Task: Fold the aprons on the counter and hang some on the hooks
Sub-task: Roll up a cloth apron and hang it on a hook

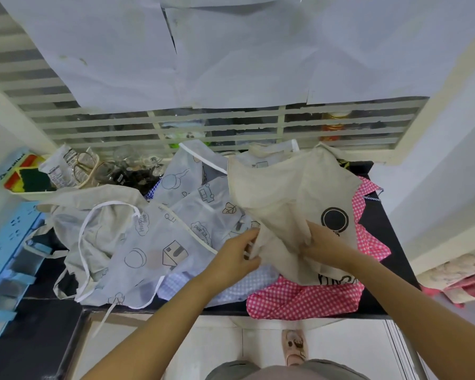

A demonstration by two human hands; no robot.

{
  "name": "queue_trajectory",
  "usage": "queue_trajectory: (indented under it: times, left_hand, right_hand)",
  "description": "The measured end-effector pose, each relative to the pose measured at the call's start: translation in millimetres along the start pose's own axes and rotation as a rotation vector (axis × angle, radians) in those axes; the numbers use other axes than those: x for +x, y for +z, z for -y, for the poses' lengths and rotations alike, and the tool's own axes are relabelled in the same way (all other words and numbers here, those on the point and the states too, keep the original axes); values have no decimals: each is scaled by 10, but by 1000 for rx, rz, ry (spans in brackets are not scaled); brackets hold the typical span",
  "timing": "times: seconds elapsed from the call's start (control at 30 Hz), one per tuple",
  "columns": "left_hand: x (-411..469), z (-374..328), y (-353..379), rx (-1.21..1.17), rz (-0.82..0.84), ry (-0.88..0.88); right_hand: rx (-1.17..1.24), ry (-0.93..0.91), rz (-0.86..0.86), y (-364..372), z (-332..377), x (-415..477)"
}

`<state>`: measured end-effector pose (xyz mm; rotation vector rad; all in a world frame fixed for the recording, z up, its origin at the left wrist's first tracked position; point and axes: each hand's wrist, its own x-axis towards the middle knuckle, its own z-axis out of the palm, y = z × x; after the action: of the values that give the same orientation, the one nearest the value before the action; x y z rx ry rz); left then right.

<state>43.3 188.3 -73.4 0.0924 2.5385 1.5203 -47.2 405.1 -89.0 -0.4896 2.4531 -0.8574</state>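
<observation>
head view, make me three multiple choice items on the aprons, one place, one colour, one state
1. Where does the pink-and-white checked apron lie?
A. on the black counter, partly under the beige cloth apron
B. on a hook
C. on the floor
2. What colour is the beige cloth apron's printed circle?
A. red
B. black
C. blue
3. What are the left hand and right hand doing?
A. hanging empty
B. holding scissors
C. gripping that apron
1 A: checks show beneath the beige cloth.
2 B: the ring is black.
3 C: both hands' fingers curl into its fabric.
</observation>
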Motion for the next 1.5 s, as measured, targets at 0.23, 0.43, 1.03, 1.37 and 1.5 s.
queue_trajectory:
  times: [0.23,0.43,1.03,1.37,1.5]
  left_hand:
    - [-78,108,-314,531,359,-278]
    - [-148,588,-448,240,279,-759]
    - [-81,821,206,-541,-106,-750]
    - [-16,659,262,-237,-207,-837]
    - [-160,372,81,387,25,-649]
  right_hand:
    - [-37,170,65,36,-127,61]
    - [-128,76,70,145,-103,61]
    - [-545,-366,253,1202,-22,-95]
    - [-540,-23,229,589,-17,69]
    - [-319,-33,381,407,204,114]
